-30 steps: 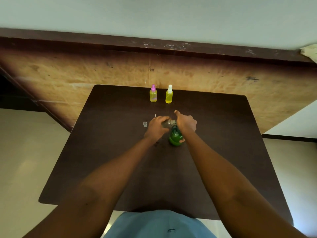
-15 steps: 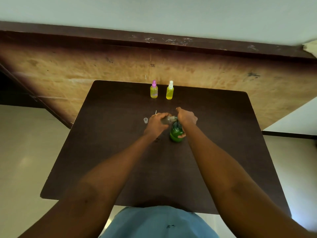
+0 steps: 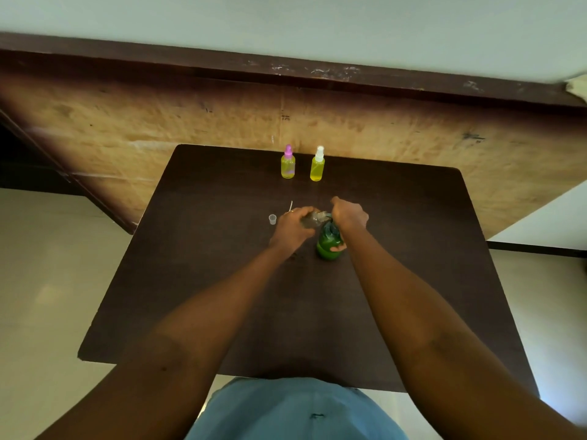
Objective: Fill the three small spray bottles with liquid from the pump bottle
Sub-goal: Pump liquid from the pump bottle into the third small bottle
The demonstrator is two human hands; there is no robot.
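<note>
A green pump bottle (image 3: 327, 246) stands at the middle of the dark table (image 3: 222, 281). My right hand (image 3: 349, 215) rests on its pump head, thumb against the bottle's side. My left hand (image 3: 290, 228) grips a small clear spray bottle (image 3: 311, 220), tilted with its mouth at the pump's nozzle. Two filled yellow spray bottles stand at the table's far edge: one with a pink top (image 3: 287, 162), one with a white top (image 3: 317, 164). A small clear cap (image 3: 272, 219) lies left of my left hand, with a thin white spray tube (image 3: 291, 206) behind the hand.
A wooden panel wall (image 3: 158, 128) rises just behind the table's far edge. Pale floor lies on both sides of the table. My blue shirt (image 3: 295, 411) shows at the near edge.
Both hands stay at the pump bottle and the clear bottle. The view has shifted slightly; the right hand sits a little lower on the pump head.
</note>
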